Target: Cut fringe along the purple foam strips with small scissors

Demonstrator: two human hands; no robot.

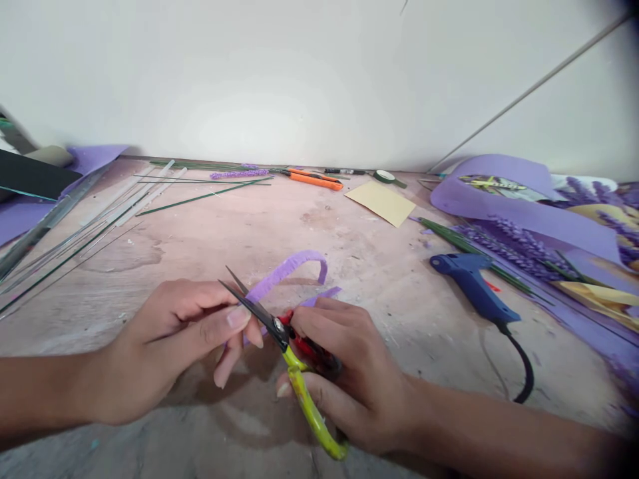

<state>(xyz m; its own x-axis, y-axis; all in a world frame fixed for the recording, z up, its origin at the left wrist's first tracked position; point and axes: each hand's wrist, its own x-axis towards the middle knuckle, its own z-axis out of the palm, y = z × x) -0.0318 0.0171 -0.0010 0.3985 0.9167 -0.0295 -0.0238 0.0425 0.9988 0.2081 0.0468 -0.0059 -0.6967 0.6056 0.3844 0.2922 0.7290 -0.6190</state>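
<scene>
My left hand (pixel 194 339) pinches a narrow purple strip (pixel 287 267), crepe-like, between thumb and fingers. From there the strip arches up and over to the right and curls down at its end. My right hand (pixel 344 352) is wrapped round scissors (pixel 312 409) with a yellow-green handle and dark blades. The blades point up and left, their tips slightly apart, and cross by the strip beside my left thumb. Something red and black (pixel 314 349) shows within my right fingers; I cannot tell whether it is part of the scissors. Another purple end (pixel 327 295) shows behind my right hand.
A blue glue gun (pixel 474 283) lies at the right, its cord running down. Purple sheets (pixel 524 226) and lavender-like stems (pixel 529 256) cover the far right. Wires and clear sticks (pixel 154 189) lie at left. Along the back are an orange-handled cutter (pixel 315 178), tape (pixel 384 176) and yellow paper (pixel 380 202).
</scene>
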